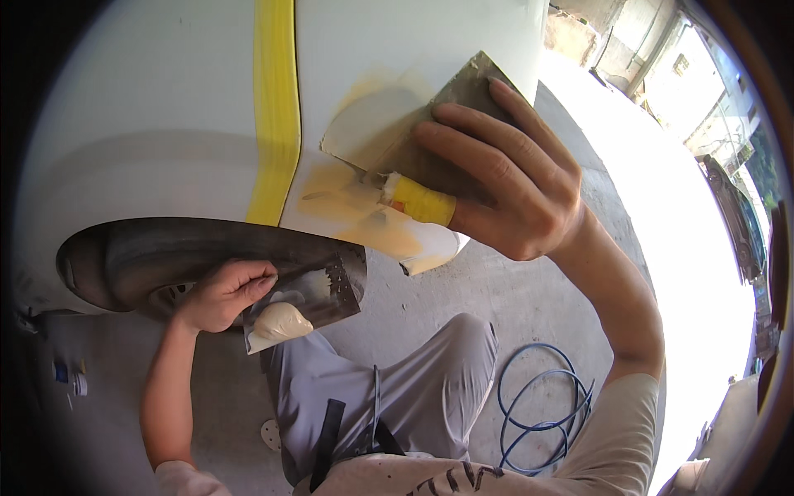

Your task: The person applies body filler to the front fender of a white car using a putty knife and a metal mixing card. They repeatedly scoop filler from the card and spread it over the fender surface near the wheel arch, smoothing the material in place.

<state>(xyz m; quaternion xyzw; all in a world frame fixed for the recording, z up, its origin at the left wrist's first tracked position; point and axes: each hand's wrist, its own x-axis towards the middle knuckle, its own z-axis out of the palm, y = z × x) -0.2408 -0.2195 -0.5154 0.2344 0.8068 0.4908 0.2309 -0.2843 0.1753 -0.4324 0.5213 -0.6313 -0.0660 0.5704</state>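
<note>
A wide, flat metal filler spreader [468, 87] lies against the white car body panel [372, 37], gripped by my right hand [517, 178]. Its fingers stretch over the blade's back, and the thumb is wrapped in yellow tape [426, 203]. Smeared beige filler [327, 194] with grey spots covers the panel beside and below the blade. Lower down, my left hand [223, 296] pinches the edge of a dark flat mixing plate [335, 306]. On that plate sits a mound of beige filler putty [283, 321], with a thin smear beyond it.
Yellow masking tape [276, 107] runs down the body beside the panel gap. Below is the wheel arch with a dark tyre [178, 252]. A coiled blue hose [542, 426] lies on the concrete floor near my knee. Another vehicle [734, 219] stands outside at the far right.
</note>
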